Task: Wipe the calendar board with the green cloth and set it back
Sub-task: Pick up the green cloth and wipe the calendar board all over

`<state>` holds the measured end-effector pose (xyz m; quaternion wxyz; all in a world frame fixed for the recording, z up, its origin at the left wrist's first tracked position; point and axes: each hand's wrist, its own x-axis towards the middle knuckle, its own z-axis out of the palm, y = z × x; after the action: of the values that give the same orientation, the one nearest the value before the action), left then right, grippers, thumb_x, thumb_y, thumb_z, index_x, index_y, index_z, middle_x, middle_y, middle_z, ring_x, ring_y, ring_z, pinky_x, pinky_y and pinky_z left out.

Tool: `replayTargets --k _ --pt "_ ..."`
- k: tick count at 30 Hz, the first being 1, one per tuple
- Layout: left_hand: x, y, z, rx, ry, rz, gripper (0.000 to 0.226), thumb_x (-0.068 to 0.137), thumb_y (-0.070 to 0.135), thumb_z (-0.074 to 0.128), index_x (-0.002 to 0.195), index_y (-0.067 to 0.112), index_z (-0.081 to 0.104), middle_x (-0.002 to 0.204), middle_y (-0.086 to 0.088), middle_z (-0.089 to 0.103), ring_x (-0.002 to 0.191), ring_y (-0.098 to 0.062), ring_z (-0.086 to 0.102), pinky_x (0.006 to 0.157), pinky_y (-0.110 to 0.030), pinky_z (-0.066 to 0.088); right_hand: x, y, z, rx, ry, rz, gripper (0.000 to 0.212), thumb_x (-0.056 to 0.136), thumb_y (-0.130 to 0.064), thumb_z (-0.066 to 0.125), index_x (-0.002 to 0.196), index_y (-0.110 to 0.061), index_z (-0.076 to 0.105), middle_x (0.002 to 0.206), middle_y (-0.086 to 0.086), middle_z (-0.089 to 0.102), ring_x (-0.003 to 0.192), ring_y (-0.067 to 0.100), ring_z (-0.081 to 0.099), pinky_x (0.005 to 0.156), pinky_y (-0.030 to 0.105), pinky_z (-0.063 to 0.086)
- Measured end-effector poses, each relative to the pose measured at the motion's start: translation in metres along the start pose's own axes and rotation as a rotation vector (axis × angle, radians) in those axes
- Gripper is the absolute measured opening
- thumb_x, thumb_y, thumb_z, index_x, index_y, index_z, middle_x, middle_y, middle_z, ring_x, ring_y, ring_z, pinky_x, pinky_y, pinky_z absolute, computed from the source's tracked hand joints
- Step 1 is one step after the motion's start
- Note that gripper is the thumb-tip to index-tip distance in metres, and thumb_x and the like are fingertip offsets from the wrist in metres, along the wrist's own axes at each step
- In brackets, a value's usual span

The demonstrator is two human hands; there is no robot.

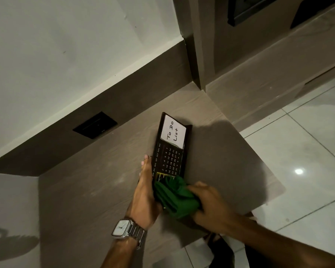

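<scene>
The calendar board (171, 151) is dark, with month names, a grid of dates and a white "To Do List" note at its far end. It is tilted over the wooden counter (97, 190). My left hand (146, 194), with a wristwatch, grips the board's near left edge. A bunched green cloth (174, 198) presses on the board's near end and hides that part. My right hand (211, 204) holds the cloth from the right.
A dark socket plate (95, 124) sits in the brown upstand behind the counter. The counter's front edge runs diagonally on the right above white floor tiles (307, 151). A brown cabinet column (201, 55) stands at the counter's far end.
</scene>
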<state>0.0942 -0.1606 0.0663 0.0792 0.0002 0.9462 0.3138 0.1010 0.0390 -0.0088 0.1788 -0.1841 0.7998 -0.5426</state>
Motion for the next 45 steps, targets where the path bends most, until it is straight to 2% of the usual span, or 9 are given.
replayTargets --k 4,9,13,19,27,33,36,41,45 --pt "0.002 -0.001 0.002 0.092 0.011 -0.015 0.116 0.072 0.010 0.084 0.156 0.009 0.004 0.164 -0.010 0.012 0.151 -0.027 0.013 0.119 -0.055 0.027 0.053 0.004 -0.033 0.450 0.362 0.408 0.030 0.077 -0.025 0.079 0.103 -0.023 0.063 0.098 -0.004 0.069 0.087 0.001 0.066 0.075 0.024 0.056" --pt "0.002 -0.004 0.001 0.098 -0.007 -0.039 0.119 0.073 0.008 0.082 0.156 0.016 -0.003 0.165 -0.005 0.008 0.151 -0.021 0.008 0.119 -0.045 0.018 0.120 0.007 -0.090 0.618 0.706 0.493 0.041 0.077 -0.020 0.080 0.114 -0.009 0.066 0.102 0.005 0.072 0.085 0.011 0.070 0.073 0.030 0.060" --pt "0.001 -0.008 0.003 0.092 0.001 -0.038 0.122 0.073 0.011 0.082 0.156 0.024 -0.007 0.165 -0.006 0.011 0.151 -0.022 0.010 0.117 -0.045 0.019 0.105 0.010 -0.075 0.483 0.641 0.484 0.042 0.077 -0.020 0.080 0.116 -0.012 0.065 0.101 0.002 0.072 0.086 0.009 0.069 0.074 0.027 0.058" --pt "0.001 -0.008 0.002 0.094 0.000 0.000 0.126 0.074 0.014 0.081 0.150 0.035 -0.016 0.161 0.002 0.006 0.148 -0.016 0.007 0.117 -0.040 0.014 0.043 0.018 -0.026 0.480 0.133 0.505 0.054 0.071 -0.023 0.081 0.121 -0.019 0.061 0.109 0.000 0.071 0.096 0.014 0.070 0.080 0.038 0.060" --pt "0.001 -0.006 0.001 0.099 -0.014 -0.057 0.123 0.073 0.015 0.082 0.155 0.026 -0.009 0.165 -0.005 0.011 0.151 -0.021 0.011 0.120 -0.049 0.023 0.121 -0.004 -0.088 0.176 0.650 0.361 0.044 0.079 -0.025 0.075 0.119 -0.014 0.062 0.098 -0.007 0.062 0.091 0.011 0.061 0.074 0.023 0.052" --pt "0.001 -0.003 0.001 0.090 -0.008 -0.036 0.122 0.074 0.016 0.083 0.155 0.020 -0.008 0.164 -0.008 0.011 0.151 -0.024 0.010 0.120 -0.055 0.025 0.047 -0.012 -0.005 0.287 0.363 0.375 0.043 0.079 -0.010 0.076 0.120 -0.010 0.064 0.102 -0.005 0.069 0.092 0.009 0.067 0.068 0.012 0.053" --pt "0.001 0.000 0.000 0.087 -0.029 -0.037 0.121 0.074 0.019 0.085 0.156 0.014 -0.004 0.164 -0.012 0.014 0.150 -0.031 0.018 0.118 -0.055 0.029 0.017 -0.016 0.015 0.292 0.220 0.425 0.037 0.077 -0.010 0.077 0.110 -0.021 0.064 0.090 -0.014 0.066 0.078 -0.013 0.062 0.057 0.004 0.046" --pt "0.001 0.004 -0.003 0.082 -0.019 -0.029 0.115 0.073 0.005 0.082 0.155 0.008 0.003 0.165 -0.009 0.008 0.152 -0.025 0.007 0.121 -0.053 0.023 0.071 -0.016 -0.045 0.142 0.462 0.408 0.035 0.079 -0.014 0.073 0.114 -0.012 0.066 0.097 0.002 0.070 0.094 0.017 0.067 0.069 0.019 0.046" --pt "0.001 0.005 -0.004 0.064 -0.029 -0.045 0.117 0.073 0.002 0.081 0.154 0.015 -0.003 0.165 -0.008 0.005 0.153 -0.023 0.003 0.123 -0.052 0.019 0.096 -0.019 -0.074 -0.059 0.535 0.098 0.045 0.071 0.004 0.068 0.110 -0.014 0.052 0.093 -0.003 0.063 0.089 0.021 0.065 0.065 0.003 0.039"
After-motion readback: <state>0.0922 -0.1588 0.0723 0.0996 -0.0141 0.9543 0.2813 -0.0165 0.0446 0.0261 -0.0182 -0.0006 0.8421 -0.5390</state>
